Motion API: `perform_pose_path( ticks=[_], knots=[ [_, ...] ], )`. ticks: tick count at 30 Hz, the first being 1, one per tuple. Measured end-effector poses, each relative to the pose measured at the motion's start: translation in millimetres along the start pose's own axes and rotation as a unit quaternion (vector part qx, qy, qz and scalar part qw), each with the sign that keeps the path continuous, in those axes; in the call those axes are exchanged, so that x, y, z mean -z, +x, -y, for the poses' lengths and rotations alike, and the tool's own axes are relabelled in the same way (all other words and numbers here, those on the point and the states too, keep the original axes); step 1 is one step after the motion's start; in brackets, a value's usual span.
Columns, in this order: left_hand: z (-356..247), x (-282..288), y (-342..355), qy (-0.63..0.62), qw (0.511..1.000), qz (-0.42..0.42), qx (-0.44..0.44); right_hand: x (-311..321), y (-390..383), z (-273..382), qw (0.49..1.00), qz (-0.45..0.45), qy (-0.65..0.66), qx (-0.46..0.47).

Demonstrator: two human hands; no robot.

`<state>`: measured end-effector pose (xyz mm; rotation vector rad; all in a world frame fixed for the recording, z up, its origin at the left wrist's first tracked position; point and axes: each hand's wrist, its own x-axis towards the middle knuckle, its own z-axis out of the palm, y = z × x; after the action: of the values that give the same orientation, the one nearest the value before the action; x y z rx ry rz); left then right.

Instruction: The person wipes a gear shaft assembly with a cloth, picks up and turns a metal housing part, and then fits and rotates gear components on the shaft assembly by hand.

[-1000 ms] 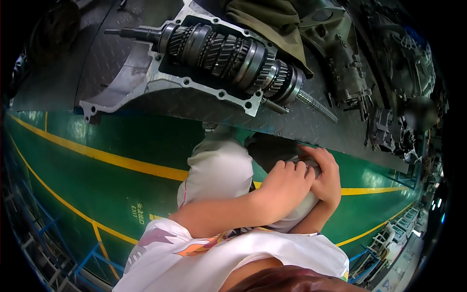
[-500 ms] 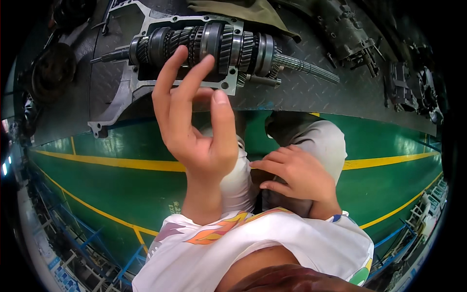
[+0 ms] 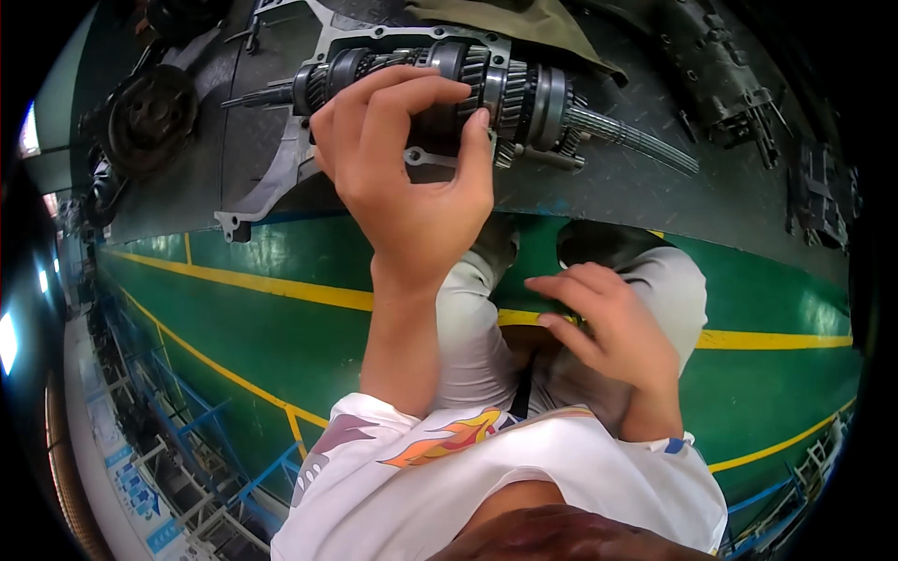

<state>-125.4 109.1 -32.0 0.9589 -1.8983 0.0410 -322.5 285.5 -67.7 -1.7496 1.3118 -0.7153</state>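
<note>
My left hand [image 3: 407,154] is raised over the near side of a gear shaft assembly [image 3: 510,98] with bent fingers. A small gap separates thumb and index fingertip, and nothing shows between them. Whether the fingers touch the gears cannot be made out. The shaft lies across a grey metal gearbox housing [image 3: 271,192], its long splined end [image 3: 636,143] reaching out to the right. Parts of the gears and the housing's near rim are hidden behind the hand. My right hand [image 3: 613,323] hovers near my right knee, empty, with its fingers apart.
These parts rest on a dark tread-plate bench [image 3: 645,201]. A round dark metal disc [image 3: 152,120] lies at left, an olive cloth [image 3: 524,26] behind the shaft. Another gearbox [image 3: 716,56] and a smaller metal block [image 3: 818,192] sit at right. Below is green floor with yellow lines.
My left hand has come forward over the gears, its fingers bending down. The right hand has lifted off my leg and its fingers have spread. The whole view has shifted slightly.
</note>
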Motion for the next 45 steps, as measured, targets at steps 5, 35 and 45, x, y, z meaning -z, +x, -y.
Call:
perform_pose_path(
  ticks=[5, 35, 45],
  knots=[
    [-7.3, -10.2, -8.0, 0.002, 1.000, -0.022, 0.000, 5.1, -16.6, -7.3, 0.994, 0.023, -0.088, -0.052],
    [-20.5, 52.8, -33.4, -0.316, 0.918, 0.101, 0.218, 14.2, 11.8, -5.8, 0.904, -0.420, 0.032, 0.079],
    [-28.0, 28.6, -48.3, -0.351, 0.907, 0.214, 0.088, 14.1, 30.6, -4.8, 0.930, -0.344, 0.004, 0.133]
  ],
)
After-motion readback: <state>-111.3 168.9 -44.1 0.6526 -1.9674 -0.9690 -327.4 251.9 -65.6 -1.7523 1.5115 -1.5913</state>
